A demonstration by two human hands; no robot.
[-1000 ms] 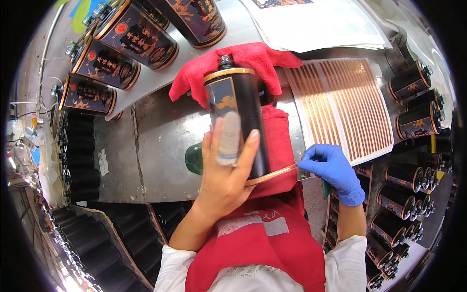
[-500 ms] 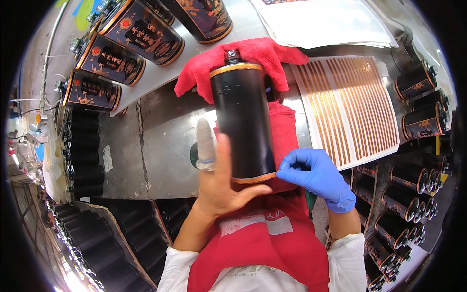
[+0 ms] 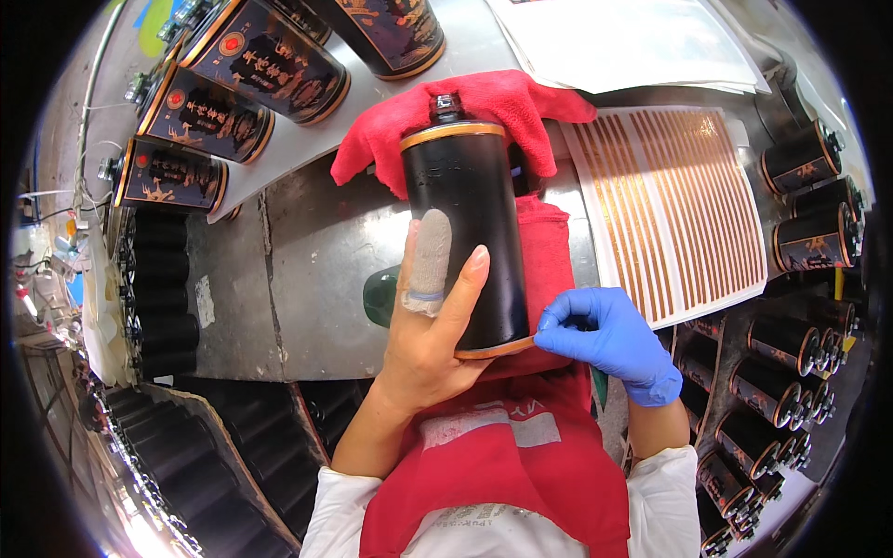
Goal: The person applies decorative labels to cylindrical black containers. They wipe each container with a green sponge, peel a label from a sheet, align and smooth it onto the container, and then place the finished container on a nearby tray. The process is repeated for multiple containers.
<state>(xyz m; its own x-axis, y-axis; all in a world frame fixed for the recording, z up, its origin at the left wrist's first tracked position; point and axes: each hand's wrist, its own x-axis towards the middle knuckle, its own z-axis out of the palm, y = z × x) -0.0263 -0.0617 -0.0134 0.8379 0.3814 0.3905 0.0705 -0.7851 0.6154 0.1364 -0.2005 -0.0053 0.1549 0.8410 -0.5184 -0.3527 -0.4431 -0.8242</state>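
Observation:
A black cylindrical bottle (image 3: 479, 219) lies in front of me, its glass neck pointing away, with gold bands at both ends. It rests on a red towel (image 3: 391, 126). My left hand (image 3: 423, 339) grips its near left side, thumb on top; one finger wears a pale cloth finger cover (image 3: 429, 260). At the bottle's near rim, my right hand (image 3: 609, 339), in a blue glove, pinches the end of a narrow gold strip (image 3: 507, 349) that runs along the rim. The fingers on the bottle's underside are hidden.
A sheet of gold strips (image 3: 674, 205) lies to the right, below white papers (image 3: 623, 42). Decorated bottles (image 3: 209, 116) stand at the far left; more lie on the right rack (image 3: 777, 339). Plain black bottles (image 3: 172, 446) fill the lower left. A dark green object (image 3: 379, 296) sits left of the bottle.
My left hand has moved right and onto the bottle, its thumb swinging up from the near rim. My right hand keeps its pinch, having shifted very slightly.

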